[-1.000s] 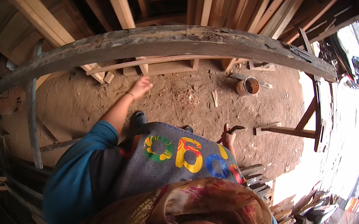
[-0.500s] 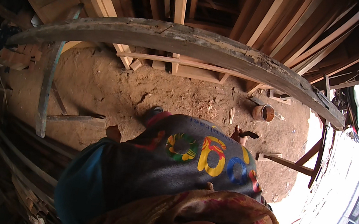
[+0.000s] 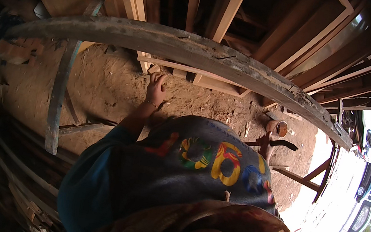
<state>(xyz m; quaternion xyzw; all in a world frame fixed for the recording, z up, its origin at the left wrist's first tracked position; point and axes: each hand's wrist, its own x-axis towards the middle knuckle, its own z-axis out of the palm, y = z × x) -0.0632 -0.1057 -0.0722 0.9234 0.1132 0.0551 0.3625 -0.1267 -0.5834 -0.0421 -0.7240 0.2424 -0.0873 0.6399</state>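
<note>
Below a long weathered beam (image 3: 177,45), my left hand (image 3: 156,87) reaches over the dirt floor, fingers slightly bent and apart. Its fingertips are near a small wood block (image 3: 154,68) and a pale timber rail (image 3: 187,70); whether they touch is unclear. On the right, my right hand (image 3: 266,145) grips a dark curved tool (image 3: 284,144), just below a small round bucket (image 3: 277,128). My clothed torso hides part of both forearms.
Pale timber frames and boards (image 3: 230,7) lean beyond the beam. Upright supports stand at left (image 3: 56,106) and right (image 3: 324,165). Scrap wood (image 3: 27,198) lies at lower left. At far right, a vehicle (image 3: 369,167) shows in bright light.
My left hand has moved up from low by my body toward the block and rail. The scene has shifted rightward in the picture as the camera turned. The dark tool stays in my right hand.
</note>
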